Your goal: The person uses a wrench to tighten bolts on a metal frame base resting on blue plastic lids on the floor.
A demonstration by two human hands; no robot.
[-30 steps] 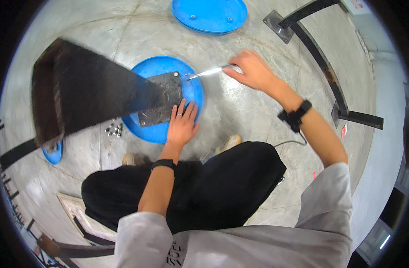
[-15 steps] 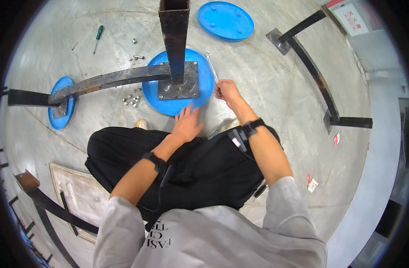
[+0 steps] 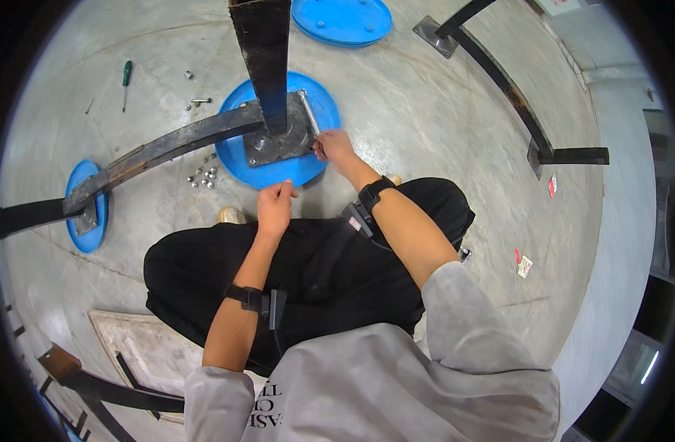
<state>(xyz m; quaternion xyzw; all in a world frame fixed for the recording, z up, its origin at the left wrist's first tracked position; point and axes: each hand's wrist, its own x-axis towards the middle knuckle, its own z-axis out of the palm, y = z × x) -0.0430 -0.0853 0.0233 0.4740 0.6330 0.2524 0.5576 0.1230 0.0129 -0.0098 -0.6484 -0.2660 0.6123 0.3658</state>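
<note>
My right hand (image 3: 337,149) is closed around the near end of a silver wrench (image 3: 309,110). The wrench's far end sits at the far right corner of a dark square metal plate (image 3: 286,146). Fixed to that plate, a black square-tube post (image 3: 262,55) rises toward me and a curved black bar (image 3: 161,144) runs off left. Beneath the plate lies a round blue disc (image 3: 304,173). Just off the disc's near edge is my left hand (image 3: 273,209), fingers curled in with thumb against them; whatever they may hold is hidden.
Left of the disc lie loose nuts (image 3: 205,177), a bolt (image 3: 201,100) and a green-handled screwdriver (image 3: 126,81). A smaller blue disc (image 3: 91,234) is under the bar's left end. Another blue disc (image 3: 343,20) lies far off, and a black metal frame (image 3: 511,96) stands right.
The wrench has moved from beside the blue disc onto the plate's far right corner. My left hand has drawn back from the disc's edge, its fingers now curled. The view has shifted somewhat.
</note>
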